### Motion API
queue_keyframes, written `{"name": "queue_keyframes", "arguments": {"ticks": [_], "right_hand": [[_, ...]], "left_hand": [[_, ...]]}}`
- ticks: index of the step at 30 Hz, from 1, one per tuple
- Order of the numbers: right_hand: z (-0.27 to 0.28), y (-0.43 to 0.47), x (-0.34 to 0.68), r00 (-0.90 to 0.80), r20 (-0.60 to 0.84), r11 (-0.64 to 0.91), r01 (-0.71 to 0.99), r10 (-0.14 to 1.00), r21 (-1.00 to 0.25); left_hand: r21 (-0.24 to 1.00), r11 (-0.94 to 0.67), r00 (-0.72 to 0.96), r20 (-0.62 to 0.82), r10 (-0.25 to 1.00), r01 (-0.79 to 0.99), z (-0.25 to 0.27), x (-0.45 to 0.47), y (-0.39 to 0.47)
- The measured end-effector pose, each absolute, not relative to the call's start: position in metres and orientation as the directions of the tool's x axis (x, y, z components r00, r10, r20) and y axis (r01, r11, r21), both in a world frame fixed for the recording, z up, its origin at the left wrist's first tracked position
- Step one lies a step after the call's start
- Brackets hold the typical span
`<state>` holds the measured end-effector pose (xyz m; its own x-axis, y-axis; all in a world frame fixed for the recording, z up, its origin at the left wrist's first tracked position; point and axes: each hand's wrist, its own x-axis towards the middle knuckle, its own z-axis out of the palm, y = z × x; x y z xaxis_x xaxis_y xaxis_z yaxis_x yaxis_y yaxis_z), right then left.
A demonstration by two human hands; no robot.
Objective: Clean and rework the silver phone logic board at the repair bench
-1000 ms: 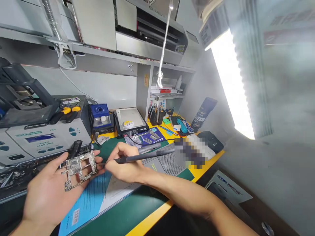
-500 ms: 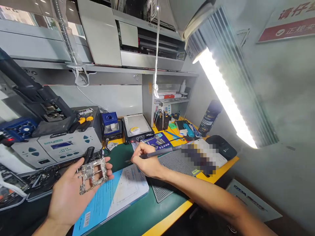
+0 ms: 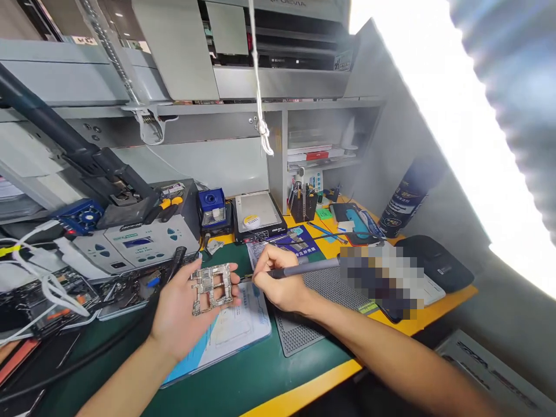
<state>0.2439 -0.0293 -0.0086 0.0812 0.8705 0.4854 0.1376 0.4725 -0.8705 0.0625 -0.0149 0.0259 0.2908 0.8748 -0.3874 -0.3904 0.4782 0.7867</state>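
My left hand (image 3: 185, 313) is palm up with a phone circuit board (image 3: 211, 288) resting across its fingers. Its thumb lies along the board's upper left edge. The board is thin, silvery and has square openings. To its right, my right hand (image 3: 282, 284) pinches a pen-shaped tool (image 3: 310, 267) with a grey shaft and a darker grip. The tool's front end points left towards the board, and I cannot tell whether it touches. Beneath both hands lies a blue and white booklet (image 3: 243, 336) on the green mat.
A grey perforated mat (image 3: 299, 336) lies right of the booklet. Behind stand a rework station (image 3: 139, 246), a blue tool holder (image 3: 212, 208), a flat plate device (image 3: 260, 208) and a pen pot (image 3: 303, 202). A black hose (image 3: 171, 269) runs along the left. A spray can (image 3: 403, 202) stands right.
The view has shifted, so the bench appears further right and the lamp fills more of the upper right. The hands are closer together, and the tool's front end is nearer the board.
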Motion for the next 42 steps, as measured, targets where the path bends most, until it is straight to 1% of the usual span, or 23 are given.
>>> {"name": "queue_keyframes", "arguments": {"ticks": [3,7,10,13,15,17,19,22,24,27,30,33,37,42], "right_hand": [[-0.008,-0.027,0.247,0.132,0.496,0.483,0.117,0.858,-0.868],[-0.005,-0.024,0.252,0.169,0.491,0.484,0.085,0.855,-0.871],[-0.003,-0.022,0.254,0.199,0.477,0.472,0.074,0.856,-0.878],[-0.005,-0.019,0.254,0.233,0.449,0.448,0.062,0.863,-0.892],[-0.009,-0.016,0.253,0.260,0.422,0.424,0.054,0.868,-0.904],[-0.014,-0.013,0.253,0.297,0.392,0.396,0.051,0.871,-0.917],[-0.019,-0.008,0.253,0.331,0.360,0.362,0.058,0.872,-0.930],[-0.019,0.001,0.259,0.329,0.316,0.302,0.093,0.890,-0.949],[-0.014,0.007,0.267,0.247,0.287,0.261,0.136,0.926,-0.956],[0.000,0.011,0.285,0.017,0.246,0.235,0.244,0.969,-0.941],[0.012,0.011,0.303,-0.190,0.231,0.289,0.383,0.954,-0.877],[0.015,0.009,0.314,-0.344,0.214,0.370,0.493,0.914,-0.787],[0.007,0.010,0.315,-0.464,0.178,0.447,0.574,0.868,-0.686],[-0.005,0.014,0.313,-0.491,0.170,0.485,0.638,0.855,-0.598]], "left_hand": [[0.776,0.478,0.331,-0.361,0.872,-0.412,0.023,0.080,-0.012],[0.785,0.428,0.329,-0.301,0.895,-0.448,0.022,0.082,-0.004],[0.787,0.394,0.305,-0.273,0.913,-0.475,0.024,0.069,0.002],[0.815,0.321,0.224,-0.240,0.945,-0.482,0.027,0.050,0.002],[0.862,0.242,0.138,-0.201,0.970,-0.445,0.023,0.035,-0.005],[0.917,0.162,0.073,-0.145,0.987,-0.365,0.013,0.019,-0.018],[0.952,0.114,0.054,-0.103,0.993,-0.285,-0.001,0.004,-0.033],[0.970,0.055,0.016,-0.053,0.998,-0.238,-0.019,-0.008,-0.049],[0.977,0.026,0.015,-0.024,1.000,-0.213,-0.025,-0.007,-0.051],[0.983,0.019,0.030,-0.013,0.999,-0.181,-0.025,0.001,-0.045],[0.985,0.044,0.011,-0.043,0.999,-0.167,-0.022,0.010,-0.038],[0.981,0.074,-0.006,-0.076,0.997,-0.182,-0.022,0.012,-0.035],[0.981,0.087,-0.002,-0.089,0.996,-0.175,-0.023,0.010,-0.034],[0.973,0.141,-0.044,-0.151,0.988,-0.182,-0.019,0.010,-0.034]]}}
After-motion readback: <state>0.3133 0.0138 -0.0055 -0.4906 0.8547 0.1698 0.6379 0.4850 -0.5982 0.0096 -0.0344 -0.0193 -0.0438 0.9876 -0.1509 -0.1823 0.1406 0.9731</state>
